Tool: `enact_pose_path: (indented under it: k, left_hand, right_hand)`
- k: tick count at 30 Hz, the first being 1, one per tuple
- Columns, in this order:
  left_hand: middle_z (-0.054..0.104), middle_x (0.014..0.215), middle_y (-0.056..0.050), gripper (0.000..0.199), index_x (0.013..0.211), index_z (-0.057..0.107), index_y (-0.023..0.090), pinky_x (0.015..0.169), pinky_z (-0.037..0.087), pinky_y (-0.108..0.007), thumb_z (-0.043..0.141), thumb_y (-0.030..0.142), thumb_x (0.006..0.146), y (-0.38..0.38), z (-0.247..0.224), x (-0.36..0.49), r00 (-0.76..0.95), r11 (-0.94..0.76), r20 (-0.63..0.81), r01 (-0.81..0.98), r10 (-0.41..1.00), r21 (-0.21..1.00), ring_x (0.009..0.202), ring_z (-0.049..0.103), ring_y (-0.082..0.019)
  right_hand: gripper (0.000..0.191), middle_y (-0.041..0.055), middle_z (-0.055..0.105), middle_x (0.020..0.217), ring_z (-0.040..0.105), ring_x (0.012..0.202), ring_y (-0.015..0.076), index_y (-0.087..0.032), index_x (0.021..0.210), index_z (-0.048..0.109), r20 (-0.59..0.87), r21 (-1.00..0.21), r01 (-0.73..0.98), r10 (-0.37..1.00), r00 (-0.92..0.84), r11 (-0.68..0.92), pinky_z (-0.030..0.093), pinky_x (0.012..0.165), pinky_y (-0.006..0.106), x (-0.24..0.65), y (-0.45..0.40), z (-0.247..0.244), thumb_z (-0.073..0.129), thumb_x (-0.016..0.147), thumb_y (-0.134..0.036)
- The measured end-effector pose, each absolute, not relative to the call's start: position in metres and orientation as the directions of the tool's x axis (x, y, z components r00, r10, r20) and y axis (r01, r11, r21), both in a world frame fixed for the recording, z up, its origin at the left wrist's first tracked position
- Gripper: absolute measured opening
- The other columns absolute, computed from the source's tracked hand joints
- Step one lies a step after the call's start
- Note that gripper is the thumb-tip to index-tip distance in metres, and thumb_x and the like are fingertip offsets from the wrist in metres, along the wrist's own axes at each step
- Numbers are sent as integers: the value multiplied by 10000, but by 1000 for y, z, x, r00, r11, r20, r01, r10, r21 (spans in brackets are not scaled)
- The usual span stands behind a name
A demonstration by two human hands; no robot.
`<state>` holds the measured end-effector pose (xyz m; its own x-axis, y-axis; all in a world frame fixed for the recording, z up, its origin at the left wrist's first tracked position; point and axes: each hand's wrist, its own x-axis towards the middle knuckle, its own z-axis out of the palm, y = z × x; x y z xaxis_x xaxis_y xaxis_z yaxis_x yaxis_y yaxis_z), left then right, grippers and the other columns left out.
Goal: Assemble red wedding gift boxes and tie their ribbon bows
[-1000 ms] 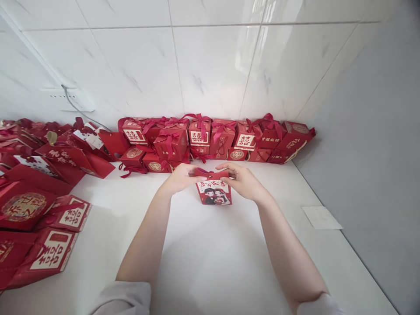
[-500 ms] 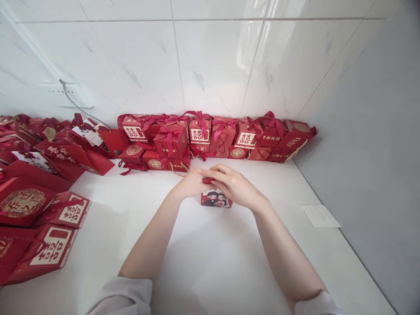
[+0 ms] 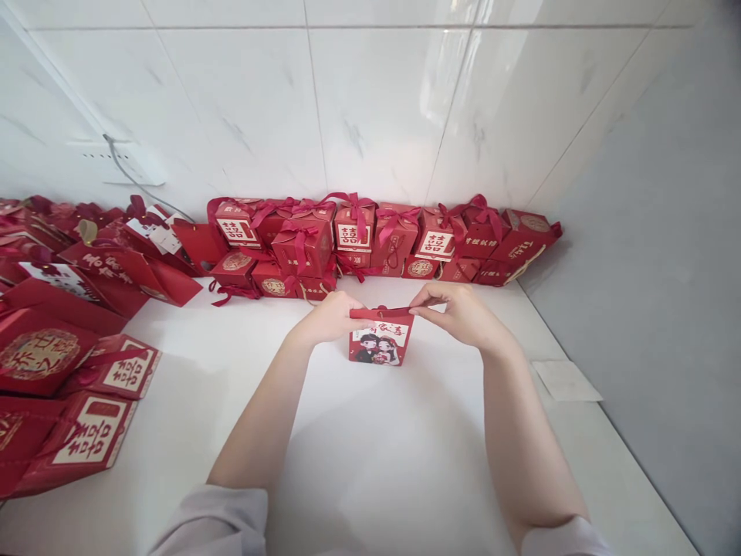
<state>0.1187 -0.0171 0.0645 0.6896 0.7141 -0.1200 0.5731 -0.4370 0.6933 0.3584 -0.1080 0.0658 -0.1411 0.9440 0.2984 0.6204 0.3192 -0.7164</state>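
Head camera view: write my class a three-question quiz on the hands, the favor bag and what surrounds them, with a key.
1. True or false: the left hand grips the top of the favor bag.
2. Where is the white sheet? A: between the hands. B: left of them. C: right of them.
3. Fill in: ribboned gift boxes line the tiled ____.

Key: 1 true; 2 C; 3 wall.

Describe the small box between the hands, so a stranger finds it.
On the white table, look in front of the row of red boxes. Between the left hand and the right hand is the small box; unlike those behind, its front shows a cartoon couple.
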Motion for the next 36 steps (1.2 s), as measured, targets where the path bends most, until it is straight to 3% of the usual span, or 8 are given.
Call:
enact_pose_path:
  k: [13,23,25,27,29,31,36]
  left_hand:
    - [553,574,1,321,633,669,115,479,287,-225,633,416,738,-15,60,118,691,-436,-108,561,715,704,562,443,-124]
    - [582,610,8,311,691,690,105,544,367,-227,690,414,716,-4,37,113,721,-398,-106,491,685,775,611,518,-141]
    - [664,731,-15,329,836,717,110,612,441,-250,731,403,690,-9,21,110,720,-318,-134,455,681,832,690,591,-174]
    - [716,948,-56,478,1059,689,132,724,501,-290,778,367,652,-19,3,103,717,-241,-139,401,683,884,842,647,-215]
    - [682,1162,-103,686,1236,601,153,858,511,-338,822,308,606,-34,-13,93,703,-189,-103,326,704,926,1012,642,-253]
    - [616,1291,-142,797,1317,532,156,962,482,-386,843,272,593,-55,-22,79,662,-123,-77,251,745,960,1141,601,-285]
    - [568,1371,-140,695,1372,481,215,1017,466,-431,771,322,749,-122,-13,38,503,136,-112,-11,857,991,1227,568,-300]
  right_hand:
    - [84,-1,716,802,673,763,194,-226,781,648,218,-701,661,963,-158,267,490,676,310,356,-109,66,610,845,-186]
    - [200,29,727,1024,666,889,225,-256,1048,691,163,-659,687,950,-268,306,510,757,333,348,-107,59,637,858,-226]
    - [222,27,728,1025,658,884,224,-259,1074,687,149,-662,688,951,-269,298,498,722,317,342,-106,57,663,855,-290]
    - [158,17,732,890,644,781,208,-245,957,707,137,-648,705,955,-263,287,466,663,304,335,-105,57,596,909,-347]
    - [303,2,687,700,594,636,185,-227,781,693,127,-632,719,954,-273,290,420,597,299,329,-106,58,504,961,-382]
    - [382,-4,654,633,570,588,181,-217,709,677,114,-669,683,949,-293,291,406,572,299,325,-109,61,485,968,-423]
    - [348,30,750,909,675,893,292,-217,892,753,90,-942,281,943,-322,186,524,767,366,304,-117,67,566,913,-510]
